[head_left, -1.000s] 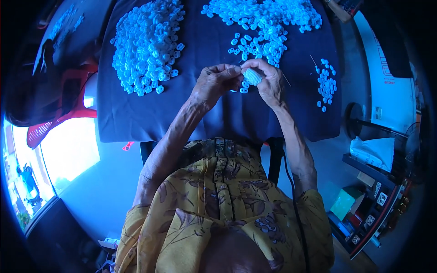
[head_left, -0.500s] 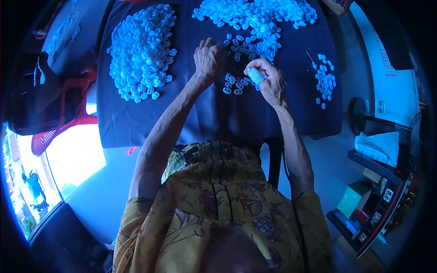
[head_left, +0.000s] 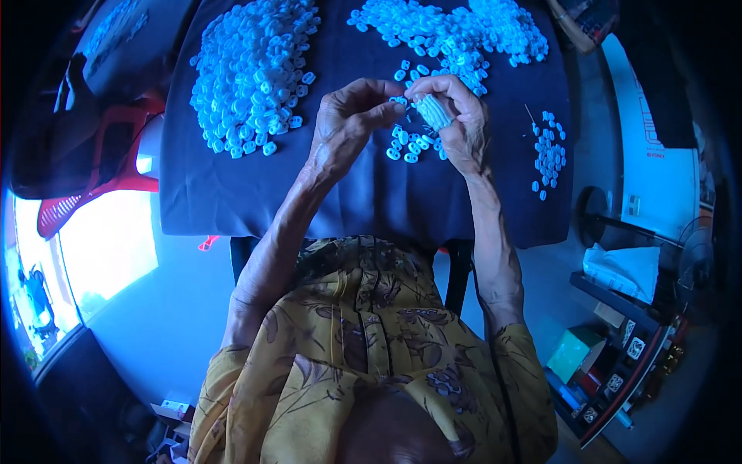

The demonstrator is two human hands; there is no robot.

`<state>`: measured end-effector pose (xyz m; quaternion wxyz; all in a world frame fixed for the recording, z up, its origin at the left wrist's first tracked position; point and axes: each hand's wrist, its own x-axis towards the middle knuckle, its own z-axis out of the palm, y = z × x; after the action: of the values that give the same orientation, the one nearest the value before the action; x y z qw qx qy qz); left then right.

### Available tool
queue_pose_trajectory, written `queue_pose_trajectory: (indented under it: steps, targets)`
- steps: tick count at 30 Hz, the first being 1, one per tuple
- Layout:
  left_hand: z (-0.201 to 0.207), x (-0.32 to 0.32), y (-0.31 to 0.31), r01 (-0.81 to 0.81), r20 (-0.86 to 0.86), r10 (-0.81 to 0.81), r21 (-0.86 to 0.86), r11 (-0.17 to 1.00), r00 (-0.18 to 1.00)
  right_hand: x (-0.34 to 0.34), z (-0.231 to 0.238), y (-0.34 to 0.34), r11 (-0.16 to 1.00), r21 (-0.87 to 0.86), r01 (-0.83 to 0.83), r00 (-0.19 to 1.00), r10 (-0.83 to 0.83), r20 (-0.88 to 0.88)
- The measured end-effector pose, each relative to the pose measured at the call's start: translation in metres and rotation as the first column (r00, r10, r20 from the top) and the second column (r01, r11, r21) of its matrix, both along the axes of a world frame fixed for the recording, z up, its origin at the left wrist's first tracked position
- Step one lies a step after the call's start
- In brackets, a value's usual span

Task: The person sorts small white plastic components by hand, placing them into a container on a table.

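A stack of small white pieces is being gripped in the right hand above the dark cloth; another piece is being pinched by the left hand, probably needing careful alignment for adding.

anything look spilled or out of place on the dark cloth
Nothing stands out. The small white pieces lie in piles on the dark cloth, none off its edge. The left hand and right hand meet over a loose scatter.
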<state>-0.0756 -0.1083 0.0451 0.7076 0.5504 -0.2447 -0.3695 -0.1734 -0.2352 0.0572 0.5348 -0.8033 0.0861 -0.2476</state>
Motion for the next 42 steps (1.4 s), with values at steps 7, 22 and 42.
queue_pose_trajectory:
  steps: [7,22,42]
  targets:
    - [0.008,-0.005,0.015,-0.088,-0.108,0.08,-0.072,0.994,0.991,0.0,0.017,0.012,0.993,0.06,-0.101,0.995,0.102,-0.013]
    - [0.024,-0.014,0.03,-0.1,-0.236,0.052,-0.197,0.975,0.97,-0.001,0.042,0.025,0.987,0.14,-0.076,0.995,0.084,-0.051]
    - [0.025,-0.015,0.031,-0.091,-0.157,0.067,-0.152,0.984,0.985,-0.005,0.045,0.028,0.994,0.083,-0.076,0.993,0.082,-0.083]
